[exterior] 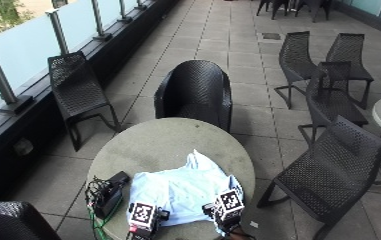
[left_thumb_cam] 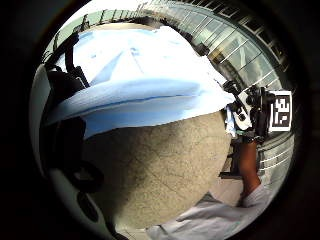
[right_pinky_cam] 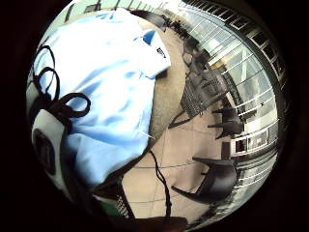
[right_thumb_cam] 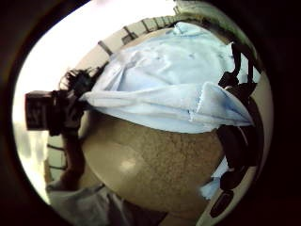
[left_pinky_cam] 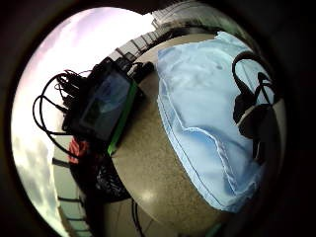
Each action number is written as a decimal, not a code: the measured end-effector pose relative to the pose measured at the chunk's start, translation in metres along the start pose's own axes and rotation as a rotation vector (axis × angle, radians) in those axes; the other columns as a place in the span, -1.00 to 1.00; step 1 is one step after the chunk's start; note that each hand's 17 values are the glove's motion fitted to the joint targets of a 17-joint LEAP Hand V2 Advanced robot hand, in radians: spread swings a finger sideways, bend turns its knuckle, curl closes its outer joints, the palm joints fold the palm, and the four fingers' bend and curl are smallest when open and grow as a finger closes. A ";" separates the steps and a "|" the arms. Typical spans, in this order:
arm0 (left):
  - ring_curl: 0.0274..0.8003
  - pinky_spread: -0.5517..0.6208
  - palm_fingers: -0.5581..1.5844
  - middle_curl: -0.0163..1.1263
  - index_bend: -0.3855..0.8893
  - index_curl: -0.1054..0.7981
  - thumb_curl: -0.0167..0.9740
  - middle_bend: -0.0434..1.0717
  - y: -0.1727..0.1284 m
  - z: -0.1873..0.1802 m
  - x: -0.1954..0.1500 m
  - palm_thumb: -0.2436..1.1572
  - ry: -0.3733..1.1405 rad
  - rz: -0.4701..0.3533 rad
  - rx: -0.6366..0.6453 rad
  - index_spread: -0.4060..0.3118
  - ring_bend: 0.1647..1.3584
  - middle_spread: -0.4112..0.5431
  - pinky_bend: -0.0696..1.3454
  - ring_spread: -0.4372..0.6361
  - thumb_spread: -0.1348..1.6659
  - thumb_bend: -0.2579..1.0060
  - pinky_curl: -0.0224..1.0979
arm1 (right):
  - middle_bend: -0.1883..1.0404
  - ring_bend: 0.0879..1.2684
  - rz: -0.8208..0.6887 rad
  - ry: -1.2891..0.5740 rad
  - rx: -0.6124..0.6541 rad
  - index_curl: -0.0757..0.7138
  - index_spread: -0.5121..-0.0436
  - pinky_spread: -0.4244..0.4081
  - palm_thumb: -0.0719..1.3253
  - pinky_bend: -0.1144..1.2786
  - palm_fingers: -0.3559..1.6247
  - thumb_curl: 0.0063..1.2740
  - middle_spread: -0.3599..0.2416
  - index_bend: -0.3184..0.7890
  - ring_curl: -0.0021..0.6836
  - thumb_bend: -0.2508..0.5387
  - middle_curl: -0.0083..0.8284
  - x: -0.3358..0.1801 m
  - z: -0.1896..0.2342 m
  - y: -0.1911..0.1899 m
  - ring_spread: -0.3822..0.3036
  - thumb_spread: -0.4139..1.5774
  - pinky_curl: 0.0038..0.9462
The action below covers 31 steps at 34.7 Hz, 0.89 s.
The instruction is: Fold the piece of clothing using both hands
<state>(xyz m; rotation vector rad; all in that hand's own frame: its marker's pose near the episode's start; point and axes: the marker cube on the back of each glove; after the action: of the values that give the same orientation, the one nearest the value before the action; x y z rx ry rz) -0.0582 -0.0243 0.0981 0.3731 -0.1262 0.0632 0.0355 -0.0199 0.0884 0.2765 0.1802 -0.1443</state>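
Both hands sit right at the near edge of the round stone bench [exterior: 170, 145], the left hand [exterior: 143, 217] and the right hand [exterior: 224, 207] each on a near corner of the light blue shirt [exterior: 183, 192]. From the palm views, each one looks to be pinching the hem: the right thumb side view shows the left hand [right_thumb_cam: 70, 110] gripping a corner with the edge lifted and stretched across to the right hand's own fingers [right_thumb_cam: 237, 136], and the left thumb side view shows the same thing mirrored, with the right hand [left_thumb_cam: 250, 112] holding the far corner. So the near edge is raised off the bench between them while the rest of the shirt lies spread flat, collar end pointing away from the person. Just beside the shirt on the person's left there's a black device [exterior: 108, 192] with a green edge and a tangle of black cables, lying on the bench apart from the cloth. Around the bench stand black woven chairs [exterior: 193, 92] on a tiled terrace, with a glass railing [exterior: 17, 45] along the left side.
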 end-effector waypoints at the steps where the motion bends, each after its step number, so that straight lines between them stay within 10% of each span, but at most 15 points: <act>1: -0.05 -0.35 0.83 -0.16 -0.15 0.03 -0.33 -0.05 0.001 -0.004 0.000 0.21 0.018 0.032 -0.017 -0.69 0.03 -0.79 -0.52 -0.77 0.65 -0.37 -0.31 | 0.06 -0.10 -0.025 -0.064 -0.085 0.04 -0.14 -0.39 0.32 -0.23 0.75 -0.51 -0.56 -0.18 0.07 0.18 0.03 -0.005 -0.003 0.006 -0.60 0.66 -0.30; 6: 0.10 -0.48 0.82 -0.07 -0.13 0.06 -0.36 0.08 0.024 -0.028 0.000 0.22 0.201 0.165 -0.294 -0.75 0.22 -0.85 -0.32 -0.82 0.68 -0.37 -0.21 | 0.18 0.19 -0.181 -0.390 -0.579 0.02 -0.12 -0.65 0.34 -0.15 0.82 -0.53 -0.56 -0.22 0.27 0.15 0.12 -0.022 -0.041 0.027 -0.59 0.69 -0.24; 17: 0.29 -0.58 0.73 0.02 -0.08 0.17 -0.39 0.24 -0.043 -0.080 -0.021 0.26 0.248 0.174 -0.627 -0.79 0.38 -0.90 -0.19 -0.87 0.71 -0.38 -0.08 | 0.29 0.34 -0.068 -0.460 -0.978 0.02 -0.07 -0.77 0.37 0.04 0.76 -0.55 -0.53 -0.18 0.42 0.02 0.21 -0.005 -0.135 -0.088 -0.56 0.63 -0.13; 24: 0.30 -0.60 0.70 0.02 -0.07 0.23 -0.41 0.19 -0.117 -0.032 -0.039 0.28 0.082 0.010 -0.701 -0.79 0.37 -0.89 -0.20 -0.88 0.72 -0.39 -0.05 | 0.29 0.35 -0.017 -0.382 -0.876 0.08 -0.06 -0.77 0.38 0.05 0.76 -0.54 -0.52 -0.12 0.44 -0.13 0.21 -0.011 -0.088 -0.169 -0.54 0.52 -0.11; 31: 0.30 -0.58 0.67 0.02 -0.02 0.30 -0.42 0.14 -0.116 -0.050 -0.025 0.31 -0.067 -0.048 -0.764 -0.80 0.34 -0.88 -0.29 -0.86 0.73 -0.39 -0.06 | 0.29 0.33 -0.013 -0.270 -0.895 0.16 -0.09 -0.77 0.36 0.02 0.76 -0.55 -0.51 -0.07 0.43 -0.28 0.21 -0.021 -0.012 -0.210 -0.54 0.46 -0.12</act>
<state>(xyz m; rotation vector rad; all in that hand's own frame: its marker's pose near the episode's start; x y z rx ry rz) -0.0672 -0.1142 0.0068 -0.3852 -0.1964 -0.0469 -0.0222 -0.2143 0.0268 -0.6339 -0.0328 -0.1009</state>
